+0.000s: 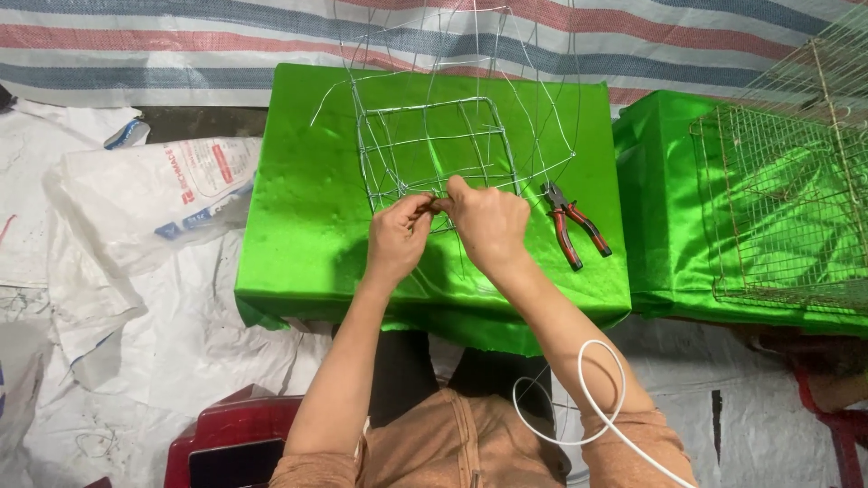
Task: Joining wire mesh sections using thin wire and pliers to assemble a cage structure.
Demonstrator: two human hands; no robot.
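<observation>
White woven sack (172,194): lies on the floor, left of the table. Green-covered table (298,226): bears the work. Left hand (398,237): fingers pinched shut on the near edge of the wire grid frame (434,149). Frame: lies flat on the cloth, stretching away beyond the fingertips. Right hand (488,221): fingers closed on the same edge, touching the left. Red-handled pliers (571,226): on the cloth, just right of that hand. Finished wire cage (787,208): far right.
</observation>
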